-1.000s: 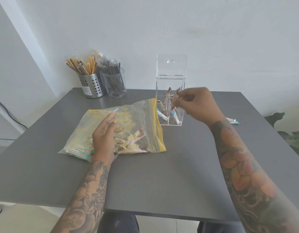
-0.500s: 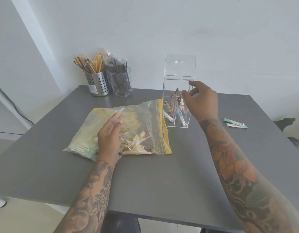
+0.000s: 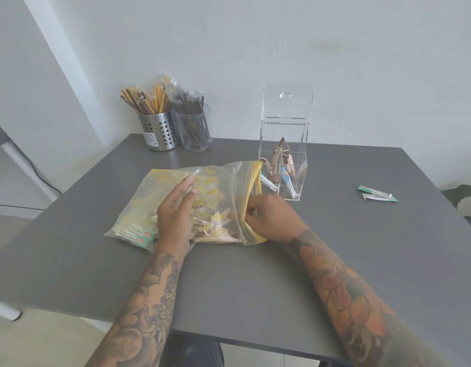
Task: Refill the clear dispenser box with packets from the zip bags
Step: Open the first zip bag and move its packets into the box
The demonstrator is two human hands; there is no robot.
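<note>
Zip bag (image 3: 213,197) is lying flat at table (image 3: 255,287) centre, yellow zip edge facing 3 o'clock, yellow and brown packets showing through the plastic. Left hand (image 3: 176,215) is resting palm-down on the bag's middle, fingers straight and pointing toward 12 o'clock, pressing it to the table. Right hand (image 3: 274,218) is sitting at the bag's mouth, 3 o'clock side, fingers curled round the yellow zip strip and pinching it; fingertips are partly hidden behind the plastic.

Clear dispenser box (image 3: 283,157) is standing upright just beyond the bag's mouth, at about 1 o'clock from the right hand, lid hinged up and open. A few brown and blue-white packets are leaning inside its lower part; box is mostly unfilled.

Two loose packets (image 3: 377,193) are lying on the table at 3 o'clock from the box, well apart from it.

Perforated steel cup (image 3: 160,131) and clear cup (image 3: 196,128) are standing touching at the table's far edge, 11 o'clock from the bag, both holding wrapped sticks.
</note>
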